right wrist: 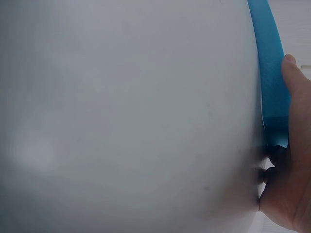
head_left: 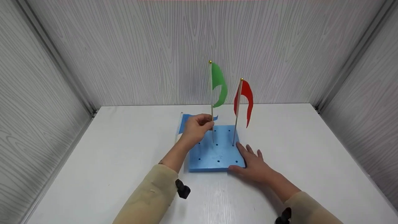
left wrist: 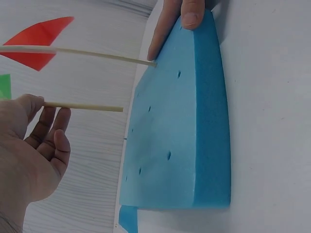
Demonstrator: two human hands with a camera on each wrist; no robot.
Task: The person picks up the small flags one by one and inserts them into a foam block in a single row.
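My left hand point(head_left: 196, 129) pinches the thin wooden stick of a green flag point(head_left: 218, 79) between thumb and fingertips. The stick stands upright, and its lower end point(left wrist: 114, 108) shows apart from the board in the left wrist view. Below it lies a blue foam board point(head_left: 206, 153) with rows of small holes. A red flag point(head_left: 247, 90) stands in a hole near the board's right edge, tilted slightly. My right hand point(head_left: 256, 166) rests against the board's front right corner, thumb at the front edge and index finger along the right side near the red flag's stick.
A blue flag point(head_left: 185, 120) lies on the white table point(head_left: 130, 149) behind and left of the board, partly hidden by my left hand. Wood-grained panels point(head_left: 155, 53) enclose the table at the back and both sides.
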